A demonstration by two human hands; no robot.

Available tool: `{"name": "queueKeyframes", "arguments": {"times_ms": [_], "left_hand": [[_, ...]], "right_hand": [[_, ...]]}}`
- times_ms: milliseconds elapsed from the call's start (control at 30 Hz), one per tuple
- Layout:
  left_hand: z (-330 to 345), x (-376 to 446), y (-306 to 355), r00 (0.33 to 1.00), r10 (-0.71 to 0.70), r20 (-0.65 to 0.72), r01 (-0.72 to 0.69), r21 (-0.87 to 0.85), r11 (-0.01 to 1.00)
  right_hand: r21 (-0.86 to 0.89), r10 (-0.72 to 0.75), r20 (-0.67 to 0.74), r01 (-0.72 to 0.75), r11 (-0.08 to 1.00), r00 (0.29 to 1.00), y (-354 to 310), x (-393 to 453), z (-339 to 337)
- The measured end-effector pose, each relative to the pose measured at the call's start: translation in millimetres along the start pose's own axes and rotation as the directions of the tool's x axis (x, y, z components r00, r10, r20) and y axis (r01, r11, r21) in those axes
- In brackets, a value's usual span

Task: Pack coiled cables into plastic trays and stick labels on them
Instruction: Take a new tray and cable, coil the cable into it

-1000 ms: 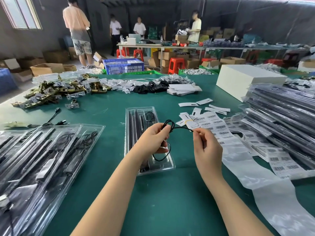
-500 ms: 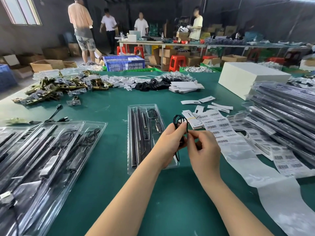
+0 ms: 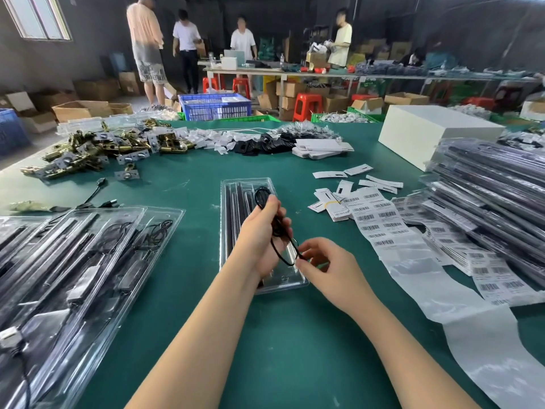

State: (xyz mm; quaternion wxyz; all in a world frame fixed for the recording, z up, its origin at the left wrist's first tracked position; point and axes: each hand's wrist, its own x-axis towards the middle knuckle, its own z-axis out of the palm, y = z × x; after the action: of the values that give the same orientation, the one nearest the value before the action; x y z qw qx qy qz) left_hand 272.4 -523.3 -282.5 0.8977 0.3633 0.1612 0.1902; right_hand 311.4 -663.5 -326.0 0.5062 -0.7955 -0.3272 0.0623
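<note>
Since the earlier frames both hands have drawn back from beside the label sheets to a position directly over the tray, and the cable, formerly stretched between them, is now gathered into a long loop. The left hand (image 3: 262, 231) grips the thin black coiled cable (image 3: 275, 224), fingers curled round the bundle, one end of the loop protruding above the fingertips and the other hanging below the palm. The right hand (image 3: 327, 265) pinches the lower end of that loop between thumb and forefinger. The cable is held just above the clear rectangular plastic tray (image 3: 236, 190), which lies flat on the green table top (image 3: 280, 335) and already contains long dark strips in its channels. To the right of the tray lies a white strip of barcode labels (image 3: 374, 219) on glossy backing paper. Further right stands a stack of filled clear trays (image 3: 486, 196). At left, more filled clear trays (image 3: 73, 261) lie overlapping. A heap of brass-coloured metal fittings (image 3: 97, 149) occupies the far left of the table.
</note>
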Motion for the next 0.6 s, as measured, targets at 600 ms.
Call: {"name": "queueKeyframes", "arguments": {"times_ms": [600], "left_hand": [[12, -14, -20, 0.956, 0.052, 0.287, -0.284, 0.877, 0.388]], "right_hand": [[0.824, 0.243, -0.091, -0.064, 0.563, 0.966, -11, 6, -19]]}}
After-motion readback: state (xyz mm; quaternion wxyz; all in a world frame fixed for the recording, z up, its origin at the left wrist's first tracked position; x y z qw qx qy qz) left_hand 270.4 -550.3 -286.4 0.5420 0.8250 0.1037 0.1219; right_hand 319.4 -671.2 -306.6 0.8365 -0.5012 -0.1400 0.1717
